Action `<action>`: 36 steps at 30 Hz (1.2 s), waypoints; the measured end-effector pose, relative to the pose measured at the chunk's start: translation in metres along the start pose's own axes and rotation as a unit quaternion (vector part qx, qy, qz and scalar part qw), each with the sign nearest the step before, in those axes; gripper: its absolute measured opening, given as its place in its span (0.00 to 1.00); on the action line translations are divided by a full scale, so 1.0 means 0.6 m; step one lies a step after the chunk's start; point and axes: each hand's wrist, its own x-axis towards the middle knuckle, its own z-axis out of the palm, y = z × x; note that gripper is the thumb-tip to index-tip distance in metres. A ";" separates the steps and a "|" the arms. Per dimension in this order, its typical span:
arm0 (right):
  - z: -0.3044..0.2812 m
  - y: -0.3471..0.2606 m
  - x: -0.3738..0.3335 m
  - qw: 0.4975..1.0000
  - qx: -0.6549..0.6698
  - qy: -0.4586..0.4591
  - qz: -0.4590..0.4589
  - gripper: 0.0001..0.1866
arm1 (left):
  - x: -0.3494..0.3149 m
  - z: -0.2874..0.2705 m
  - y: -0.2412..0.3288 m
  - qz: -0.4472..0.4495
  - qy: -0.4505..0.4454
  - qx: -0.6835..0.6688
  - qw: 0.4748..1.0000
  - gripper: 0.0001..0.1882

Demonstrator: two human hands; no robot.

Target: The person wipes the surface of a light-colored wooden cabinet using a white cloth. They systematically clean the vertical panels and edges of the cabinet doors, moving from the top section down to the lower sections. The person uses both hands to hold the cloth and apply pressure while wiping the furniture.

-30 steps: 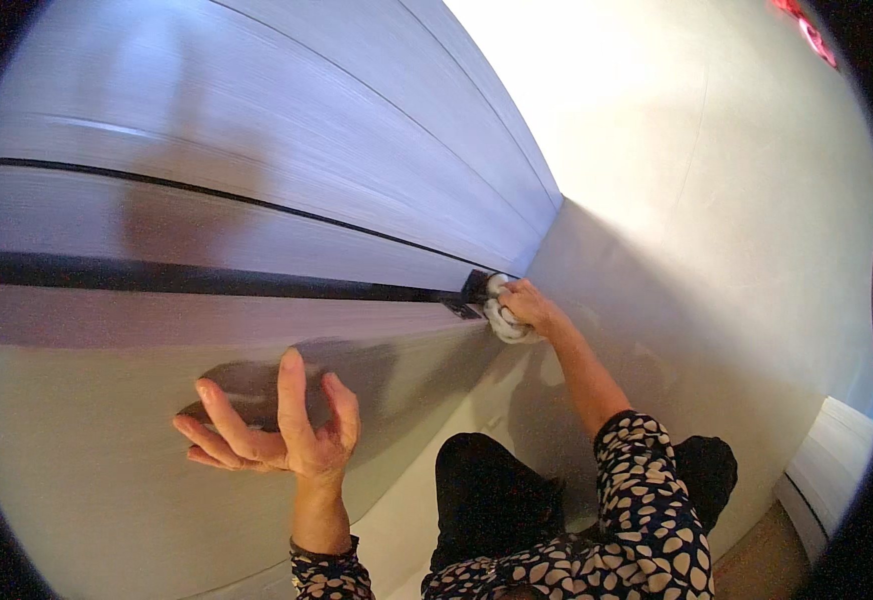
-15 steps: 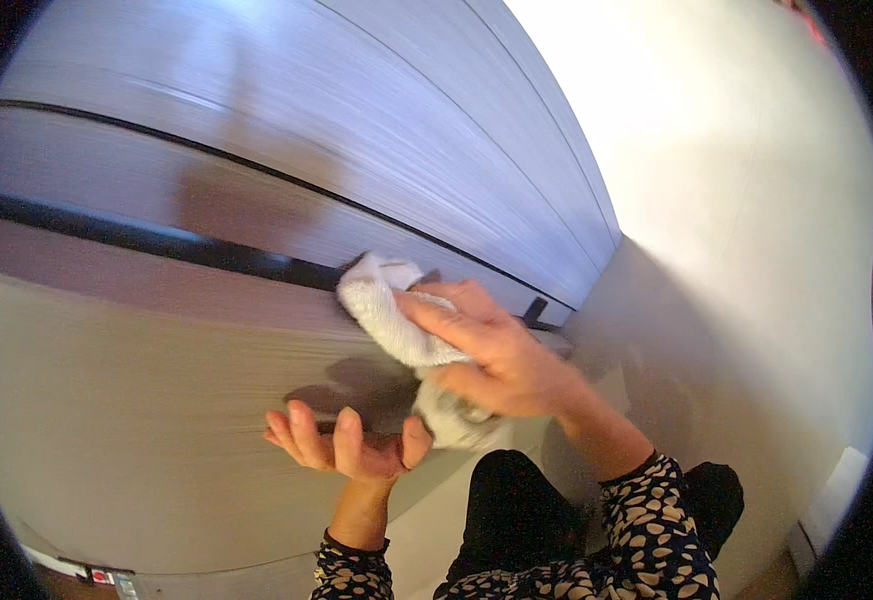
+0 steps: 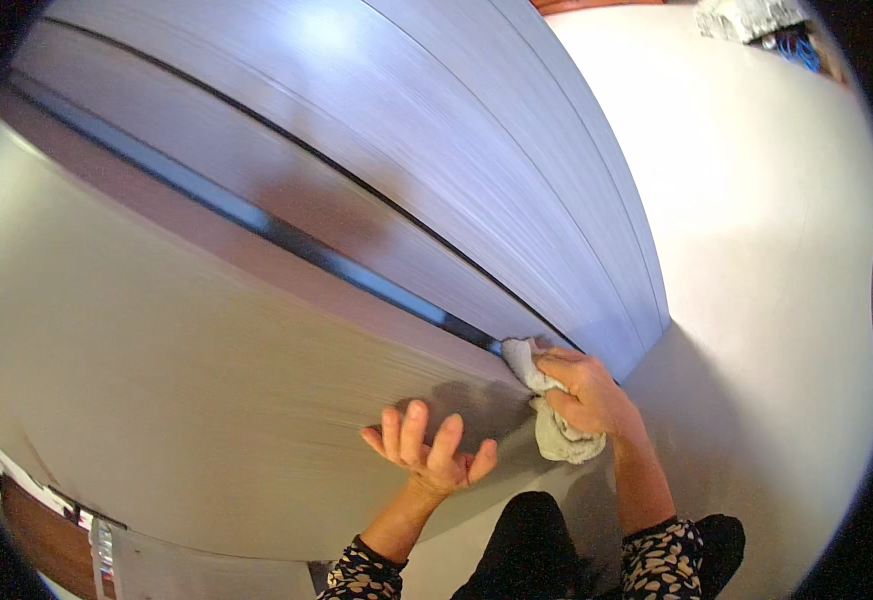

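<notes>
My right hand [image 3: 594, 397] grips a crumpled white cloth [image 3: 568, 443], its fingers wrapped round it. One end of the cloth is pressed to the right end of a dark, shiny strip [image 3: 362, 277] set in a large grey wood-grain panelled piece of furniture [image 3: 227, 340]. The rest of the cloth hangs below my fingers. To the left of it, my left hand [image 3: 431, 450] is raised with fingers spread and holds nothing. It is close to the lower smooth panel; whether it touches is hard to tell.
A thin black groove [image 3: 347, 173] runs alongside the strip. Beyond the furniture's right edge lies a pale floor [image 3: 757, 200]. A whitish bundle [image 3: 747, 18] is at the far right, and a brown wooden piece [image 3: 47, 535] at lower left. My knee [image 3: 532, 545] is close below.
My right hand and the cloth have slid right along the dark strip toward its end. My left hand has shifted right too, with its fingers still spread. The view has turned.
</notes>
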 end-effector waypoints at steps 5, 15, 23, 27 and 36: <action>-0.016 -0.029 0.028 0.992 0.010 0.014 -0.123 0.16 | -0.045 0.036 0.049 -0.007 0.012 -0.003 1.000 0.26; -0.001 -0.067 0.057 0.978 -0.017 -0.006 -0.209 0.19 | -0.173 0.102 0.131 -0.030 0.027 -0.017 0.999 0.25; 0.010 -0.109 0.091 0.906 -0.018 0.210 -0.368 0.28 | -0.176 0.135 0.144 0.000 0.137 -0.129 0.982 0.26; -0.032 -0.020 0.074 0.961 -0.040 0.135 -0.237 0.29 | -0.163 0.210 0.169 -0.010 0.129 -0.161 0.979 0.35; -0.122 0.134 -0.032 0.993 -0.115 0.021 -0.026 0.23 | -0.051 0.236 0.222 0.056 0.174 -0.186 0.965 0.30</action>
